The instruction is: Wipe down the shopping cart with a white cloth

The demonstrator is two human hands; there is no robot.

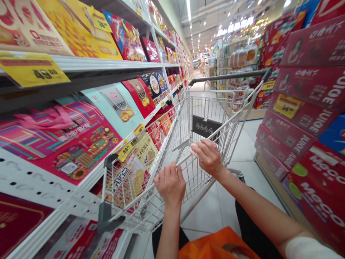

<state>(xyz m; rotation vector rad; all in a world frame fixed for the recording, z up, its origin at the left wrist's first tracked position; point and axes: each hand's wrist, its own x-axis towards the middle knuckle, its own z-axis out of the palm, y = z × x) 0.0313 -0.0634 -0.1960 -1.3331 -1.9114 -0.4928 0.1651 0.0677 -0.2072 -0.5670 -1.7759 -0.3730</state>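
A wire shopping cart (190, 181) stands sideways before me, with its grey push handle (229, 76) at the far end. My left hand (170, 182) is closed over the top rim of the cart's near side. Farther along the same rim, my right hand (207, 155) curls its fingers over the wire. Just beyond the right hand, a dark plastic panel (206, 126) with round symbols hangs inside the cart. Through the wires I see no goods in the basket. The palms and thumbs are mostly hidden.
Shelves of gift boxes run along the left, with a pink striped box (88, 147) and a yellow price tag (35, 70) close by. Red drink cartons (304, 86) are stacked on the right. A tiled aisle (245, 144) lies between. An orange garment (218, 244) shows at my lap.
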